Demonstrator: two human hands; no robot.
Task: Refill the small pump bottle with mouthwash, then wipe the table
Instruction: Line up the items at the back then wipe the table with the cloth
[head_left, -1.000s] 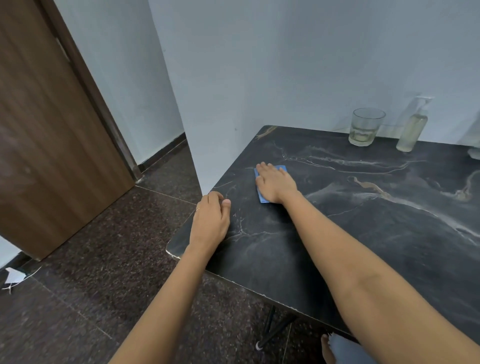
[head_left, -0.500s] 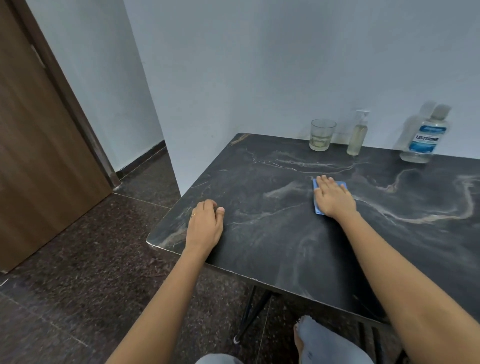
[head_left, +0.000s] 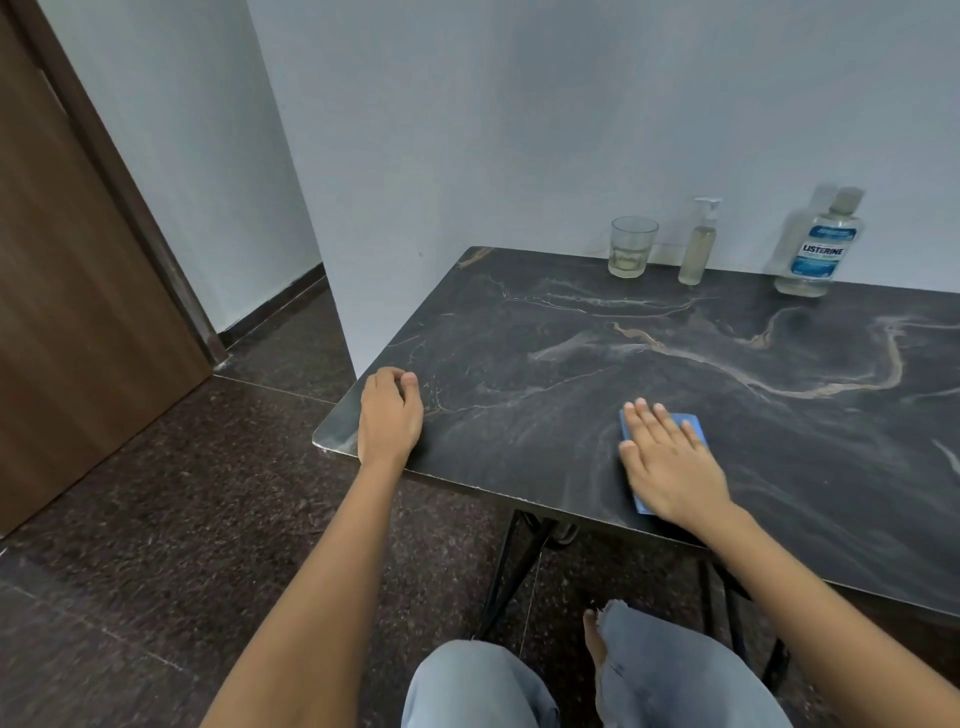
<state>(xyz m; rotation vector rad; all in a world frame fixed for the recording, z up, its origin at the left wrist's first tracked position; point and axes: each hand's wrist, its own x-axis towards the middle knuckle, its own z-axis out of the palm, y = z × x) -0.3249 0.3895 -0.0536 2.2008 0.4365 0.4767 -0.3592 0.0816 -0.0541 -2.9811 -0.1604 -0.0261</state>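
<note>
Only wiping seems left: pump bottle (head_left: 697, 249) full, our right grip (head_left: 670, 467) flat on cloth (head_left: 693, 423), left grip (head_left: 389, 415) loosely curled, empty.

Blue cloth (head_left: 691, 422) — black table (head_left: 571, 332), pale marble veining — brown door (head_left: 78, 291).

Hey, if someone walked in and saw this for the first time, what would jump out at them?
First, the right hand pressed flat on a blue cloth near the front edge of the dark marbled table. Next, the left hand resting at the table's left corner, and against the back wall a row: glass, pump bottle and Listerine mouthwash bottle.
</note>
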